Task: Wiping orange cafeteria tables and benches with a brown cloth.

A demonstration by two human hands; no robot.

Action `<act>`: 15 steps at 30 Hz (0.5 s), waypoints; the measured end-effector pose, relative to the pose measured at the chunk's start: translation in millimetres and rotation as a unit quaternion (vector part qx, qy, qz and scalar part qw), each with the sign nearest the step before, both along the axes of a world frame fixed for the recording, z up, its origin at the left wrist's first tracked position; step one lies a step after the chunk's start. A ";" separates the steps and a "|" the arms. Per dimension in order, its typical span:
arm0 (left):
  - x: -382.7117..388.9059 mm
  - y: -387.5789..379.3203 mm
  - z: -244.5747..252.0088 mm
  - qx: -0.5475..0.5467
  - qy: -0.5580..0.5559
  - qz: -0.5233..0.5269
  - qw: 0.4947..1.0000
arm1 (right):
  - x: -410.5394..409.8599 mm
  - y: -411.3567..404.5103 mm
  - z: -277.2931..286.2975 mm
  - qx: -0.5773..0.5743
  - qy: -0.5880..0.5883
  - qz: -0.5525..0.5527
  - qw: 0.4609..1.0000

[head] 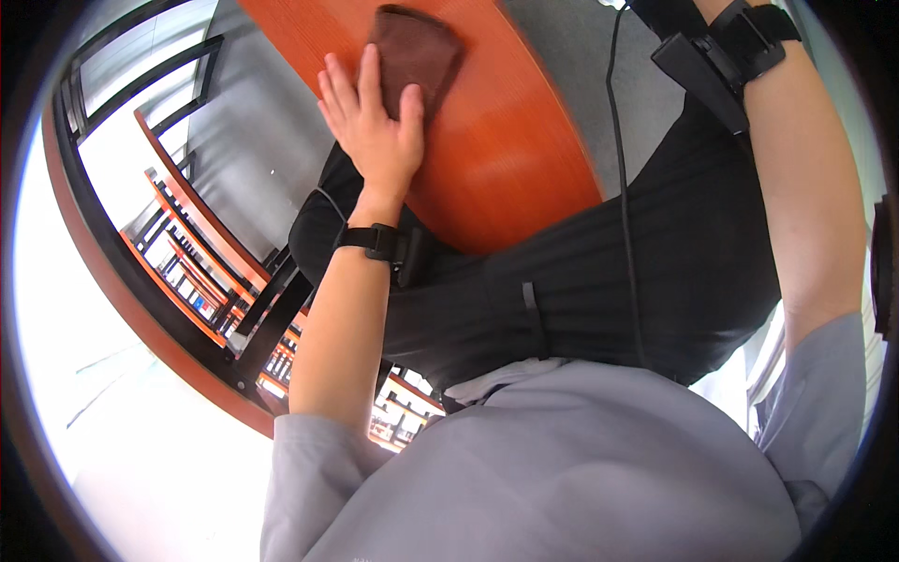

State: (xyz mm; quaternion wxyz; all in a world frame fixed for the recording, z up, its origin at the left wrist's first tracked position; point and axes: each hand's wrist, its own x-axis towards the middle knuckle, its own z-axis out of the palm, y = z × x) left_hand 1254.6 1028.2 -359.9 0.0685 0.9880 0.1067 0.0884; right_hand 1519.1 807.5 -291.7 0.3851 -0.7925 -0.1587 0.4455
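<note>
My left hand [376, 133] lies flat, palm down, over the near left side of a folded brown cloth [418, 60]. Its thumb and index finger rest on the fabric, while the other fingers reach past the cloth's left edge. Under both is the glossy orange wood-grain seat of a bench [502, 168], between my spread legs. My right hand is beyond the top edge; only the right forearm [808, 147] and a strapped wrist show at the upper right.
A black wrist device [406, 256] sits on my left wrist, another [709, 77] on the right. A dark cable [618, 140] runs down over my black trousers [692, 232]. At left stand a table with a brown edge [133, 309] and several orange benches [204, 211] on a grey floor.
</note>
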 end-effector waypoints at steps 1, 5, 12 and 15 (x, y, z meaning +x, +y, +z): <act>3.5 3.8 -1.3 0.009 -0.009 0.017 1.000 | -0.5 -6.2 2.7 0.045 -0.011 0.005 0.999; 40.6 46.2 -6.3 -0.030 -0.030 0.155 0.987 | 3.8 -24.6 5.7 0.073 -0.030 0.002 0.997; 72.2 92.1 -10.6 -0.120 -0.035 0.199 0.972 | 12.6 -27.9 -4.2 0.116 -0.020 0.019 0.993; 59.3 74.4 -6.2 -0.084 -0.017 0.229 0.970 | 16.8 -20.9 1.5 0.072 -0.026 0.001 0.997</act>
